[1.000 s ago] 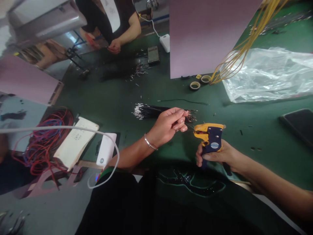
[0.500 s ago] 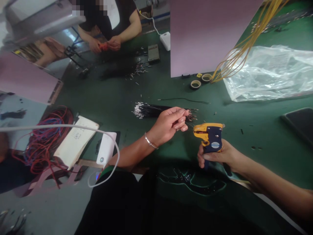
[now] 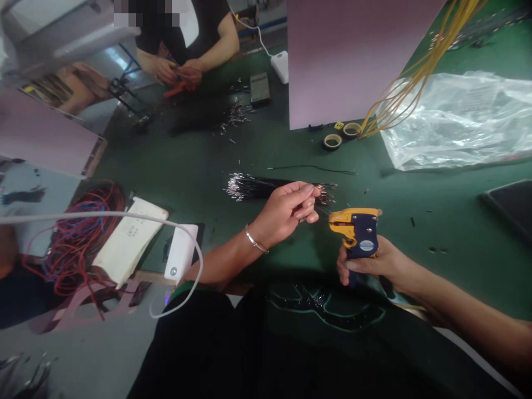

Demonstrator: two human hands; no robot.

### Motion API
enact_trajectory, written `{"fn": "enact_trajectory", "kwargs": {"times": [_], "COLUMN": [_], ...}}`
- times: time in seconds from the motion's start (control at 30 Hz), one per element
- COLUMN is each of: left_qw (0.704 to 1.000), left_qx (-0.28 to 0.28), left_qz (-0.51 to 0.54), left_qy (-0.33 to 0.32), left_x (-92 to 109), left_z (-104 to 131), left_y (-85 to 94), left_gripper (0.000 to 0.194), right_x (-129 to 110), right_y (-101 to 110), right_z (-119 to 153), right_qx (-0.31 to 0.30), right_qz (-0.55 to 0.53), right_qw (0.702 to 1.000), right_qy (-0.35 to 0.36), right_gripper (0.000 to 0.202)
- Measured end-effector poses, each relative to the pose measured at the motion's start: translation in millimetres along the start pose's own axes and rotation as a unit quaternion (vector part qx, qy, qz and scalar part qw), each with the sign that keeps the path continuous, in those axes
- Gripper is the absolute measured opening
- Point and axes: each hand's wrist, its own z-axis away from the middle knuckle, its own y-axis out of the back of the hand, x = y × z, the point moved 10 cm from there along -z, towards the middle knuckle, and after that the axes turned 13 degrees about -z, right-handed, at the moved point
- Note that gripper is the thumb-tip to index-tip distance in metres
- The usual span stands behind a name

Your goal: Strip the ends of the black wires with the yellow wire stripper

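My left hand (image 3: 293, 208) is closed in a pinch on a thin dark wire (image 3: 322, 211), which runs toward the jaws of a yellow and dark blue wire stripper (image 3: 359, 230). Whether the wire's tip lies inside the jaws is too small to tell. My right hand (image 3: 374, 260) is wrapped round the stripper's handles, holding it upright with the jaws facing left. Behind my left hand lies a bundle of black wires (image 3: 266, 188), with silvery ends at the left and coppery ends at the right. A single black wire (image 3: 311, 167) rests beyond the bundle.
Two tape rolls (image 3: 332, 142) sit near a pink panel (image 3: 332, 66). Yellow wires (image 3: 411, 83) hang over a clear plastic bag (image 3: 461, 122). At left are red and blue wires (image 3: 83, 238), a paper (image 3: 129, 241) and a white cable (image 3: 124, 214). A co-worker (image 3: 187, 55) handles something orange.
My hands, the wire and the stripper stay almost in place. Across the table, the co-worker's hands have shifted and the orange thing sits lower.
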Motion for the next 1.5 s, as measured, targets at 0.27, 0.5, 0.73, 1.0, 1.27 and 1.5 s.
{"fn": "enact_trajectory", "kwargs": {"times": [0.27, 0.5, 0.73, 1.0, 1.27, 1.5], "left_qw": [1.0, 1.0, 1.0, 1.0, 1.0, 0.999], "left_qx": [0.0, 0.002, 0.002, -0.001, -0.016, -0.011], "left_qz": [-0.003, -0.011, -0.011, -0.02, -0.018, -0.023], "left_qy": [-0.001, 0.004, 0.004, 0.014, 0.013, 0.024], "left_x": [0.1, 0.0, -0.5, -3.1, -4.4, -5.7], "left_z": [-0.4, -0.6, -0.8, -0.1, 0.4, 1.8], "left_y": [0.0, -0.2, 0.7, -0.6, -3.3, -3.4], "left_gripper": [0.021, 0.022, 0.021, 0.019, 0.019, 0.019], "right_x": [1.7, 0.2, 2.2, 5.7, 6.9, 2.9], "right_y": [0.8, 0.4, 0.8, 2.8, 5.7, 3.8], "right_z": [-0.2, 0.3, 1.3, 3.6, 6.0, 7.5], "right_qx": [0.004, 0.015, 0.026, 0.04, 0.068, 0.063], "right_qz": [0.008, 0.028, 0.037, 0.067, 0.076, 0.13], "right_qw": [1.0, 0.999, 0.999, 0.997, 0.994, 0.99], "right_qy": [-0.009, -0.01, -0.017, -0.026, -0.029, -0.002], "right_gripper": [0.016, 0.018, 0.02, 0.023, 0.027, 0.028]}}
